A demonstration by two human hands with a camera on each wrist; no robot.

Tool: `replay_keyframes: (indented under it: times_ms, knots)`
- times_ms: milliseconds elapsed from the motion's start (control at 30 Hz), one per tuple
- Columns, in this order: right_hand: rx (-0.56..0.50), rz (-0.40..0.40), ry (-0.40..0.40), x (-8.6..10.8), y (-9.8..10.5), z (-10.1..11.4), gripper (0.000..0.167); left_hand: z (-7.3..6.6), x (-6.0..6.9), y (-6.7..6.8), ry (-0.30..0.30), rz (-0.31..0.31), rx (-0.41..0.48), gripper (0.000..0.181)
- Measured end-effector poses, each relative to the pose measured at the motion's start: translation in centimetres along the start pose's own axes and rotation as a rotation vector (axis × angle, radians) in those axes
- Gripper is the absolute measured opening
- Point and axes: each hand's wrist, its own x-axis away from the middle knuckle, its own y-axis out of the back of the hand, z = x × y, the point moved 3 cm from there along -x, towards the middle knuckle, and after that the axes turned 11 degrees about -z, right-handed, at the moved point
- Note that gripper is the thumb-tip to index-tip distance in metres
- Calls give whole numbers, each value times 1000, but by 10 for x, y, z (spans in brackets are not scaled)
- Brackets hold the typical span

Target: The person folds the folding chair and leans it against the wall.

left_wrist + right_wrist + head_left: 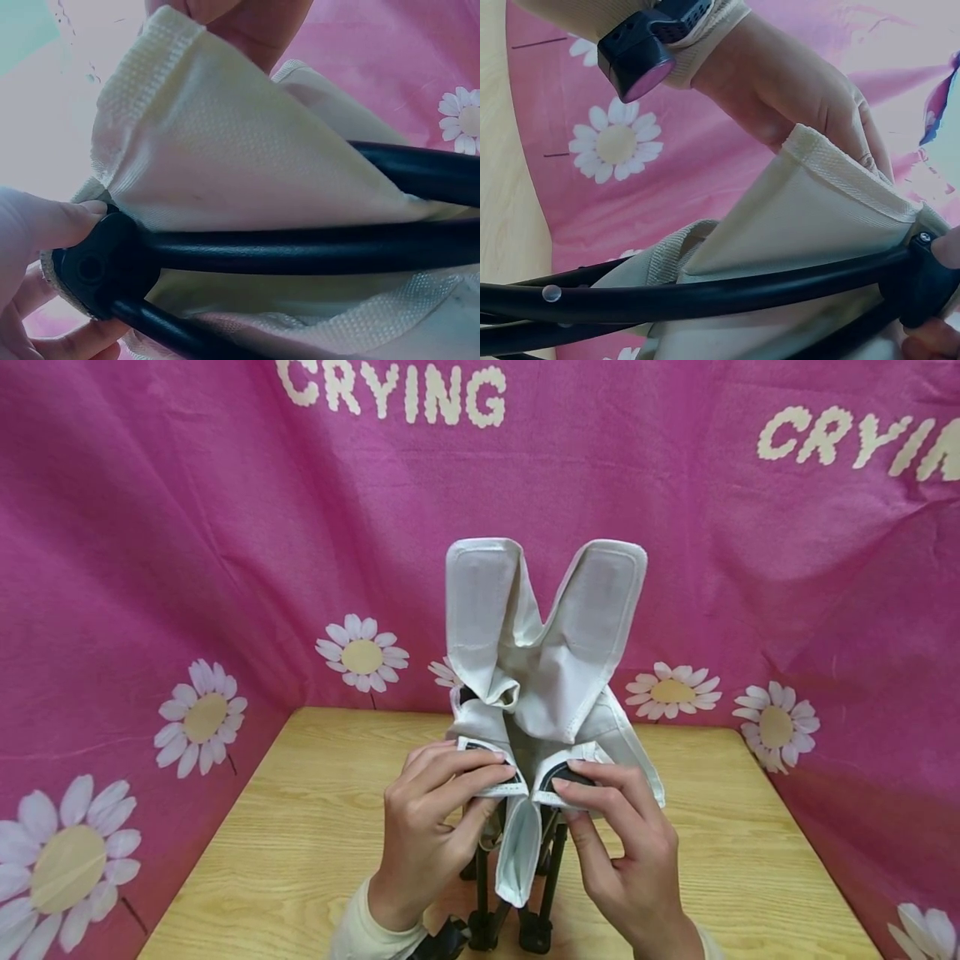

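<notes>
Evidently the relation that mattered was the gap between two corners of an off-white fabric seat (558,693) on a black tubular frame (553,877). It stood on the pale wood-grained bench (300,827), straight ahead of the person. Its length ran away from the fingers and upward, ending in two tall flaps (607,585) on the far side.

The left hand (435,818) pinched the stitched left near corner (508,791), and the right hand (630,843) pinched the right near corner (547,795). Fingers lay over the top and the right thumb was tucked beneath. The two corners sat just beside each other, with a narrow hanging fold (517,860) dropping between and below them. Neither hand was clearly nearer to that gap.

From the head, the frame under the corners was mostly hidden. The left wrist view showed a black moulded joint (112,262) in the left fingers' grasp, with dark tubes spreading from it beneath the cloth. The right wrist view showed a matching black joint (915,285) with a small screw (924,236), gripped at the picture's edge. Only the head view gave the full height of the flaps.
</notes>
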Motion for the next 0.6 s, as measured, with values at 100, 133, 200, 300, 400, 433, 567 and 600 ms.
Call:
replay_keyframes:
  times_ms: [100, 133, 200, 300, 400, 433, 567, 600]
  knots:
    - [6, -22, 11, 1, -1, 1, 23, 0, 1, 0, 9, -2, 6, 20]
    - [8, -29, 14, 1, -1, 1, 23, 0, 1, 0, 12, -3, 8, 20]
    - [20, -34, 15, 2, -1, 2, 24, 0, 2, 0, 18, -6, 6, 21]
    - [36, -38, 12, 4, 0, 2, 26, 0, 3, 0, 27, -13, 2, 21]
    - [42, -46, 12, 5, -1, 2, 26, 0, 5, 0, 39, -23, -1, 21]
    - [36, -54, 17, 6, -2, 2, 26, 1, 6, 1, 46, -25, 3, 21]
    - [14, -73, 29, 6, -4, 3, 24, 1, 9, 2, 71, -33, 20, 23]
    - [6, -75, 32, 5, -4, 4, 24, 1, 10, 3, 77, -33, 25, 23]
